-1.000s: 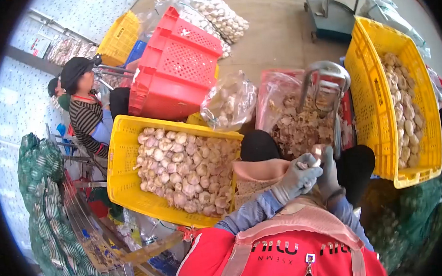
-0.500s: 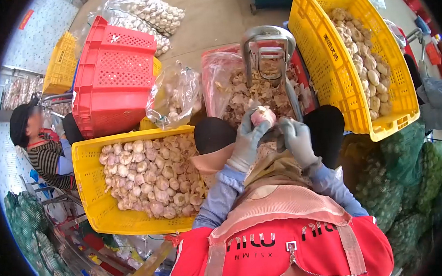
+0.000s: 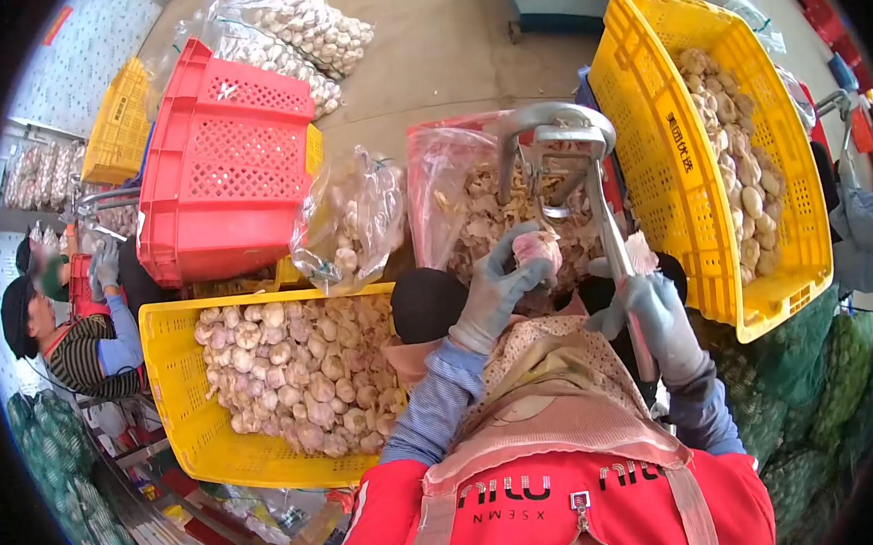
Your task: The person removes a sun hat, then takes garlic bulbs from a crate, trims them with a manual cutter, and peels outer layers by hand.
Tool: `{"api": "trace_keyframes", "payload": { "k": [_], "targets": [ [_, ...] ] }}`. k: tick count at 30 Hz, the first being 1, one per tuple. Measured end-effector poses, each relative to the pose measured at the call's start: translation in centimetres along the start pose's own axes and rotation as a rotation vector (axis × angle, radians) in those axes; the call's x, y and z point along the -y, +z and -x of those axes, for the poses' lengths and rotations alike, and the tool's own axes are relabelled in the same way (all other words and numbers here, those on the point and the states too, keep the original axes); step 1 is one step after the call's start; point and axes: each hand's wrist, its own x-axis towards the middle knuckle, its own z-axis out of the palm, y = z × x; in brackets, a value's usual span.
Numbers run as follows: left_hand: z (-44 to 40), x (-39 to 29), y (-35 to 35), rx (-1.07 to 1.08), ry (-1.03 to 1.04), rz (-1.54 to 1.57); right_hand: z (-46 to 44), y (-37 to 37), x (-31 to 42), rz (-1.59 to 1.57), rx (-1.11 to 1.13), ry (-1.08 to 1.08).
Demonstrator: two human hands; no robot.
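Note:
In my gloved left hand is a pinkish garlic bulb, gripped between thumb and fingers. My gloved right hand is closed round the long metal handle of a metal-framed tool. A pale pinkish flake of garlic skin shows just above the right fingers. Below the tool, a red crate holds loose skins and a clear plastic liner. To the left, a yellow crate is filled with whole garlic bulbs.
A tilted yellow crate at right holds paler garlic. Red crates and a clear bag of garlic stand at left. Bagged garlic lies beyond. Green net sacks are at right. A person works at far left.
My right hand has moved right, away from the bulb, onto the metal handle, and the handle has swung toward me. The left hand still holds the bulb. The view has shifted slightly.

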Motion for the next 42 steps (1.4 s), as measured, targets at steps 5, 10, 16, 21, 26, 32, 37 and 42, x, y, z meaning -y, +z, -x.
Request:
{"api": "trace_keyframes", "payload": {
  "k": [5, 10, 16, 21, 26, 32, 37, 42],
  "targets": [
    [-2.0, -0.3, 0.1, -0.040, 0.012, -0.051, -6.1, -1.2, -10.2, 0.498, -0.152, -0.376],
    [-1.3, -1.1, -0.2, 0.025, -0.042, 0.007, -9.0, -1.5, -10.1, 0.940, -0.386, -0.790],
    [2.5, -0.8, -0.2, 0.372, 0.028, -0.362, -3.3, -0.8, -7.3, 0.533, -0.388, -0.812],
    [4.0, 0.9, 2.8, 0.274, -0.030, -0.332, -2.3, 0.7, -10.1, -0.036, -0.150, -0.261],
    [6.1, 3.1, 3.4, 0.102, -0.076, -0.214, -2.2, 1.8, -14.0, 0.249, -0.234, -0.314],
    [6.0, 5.0, 3.1, 0.070, -0.142, 0.099, -1.1, 2.0, -12.6, -0.543, 0.021, 0.077],
    [5.1, 5.6, 2.6, -0.138, 0.214, -0.569, -2.3, 3.2, -11.2, -0.766, -0.293, 0.227],
    [5.8, 5.4, 4.2, -0.020, 0.094, -0.524, -4.3, 3.6, -17.5, -0.385, -0.450, 0.015]
  ]
}}
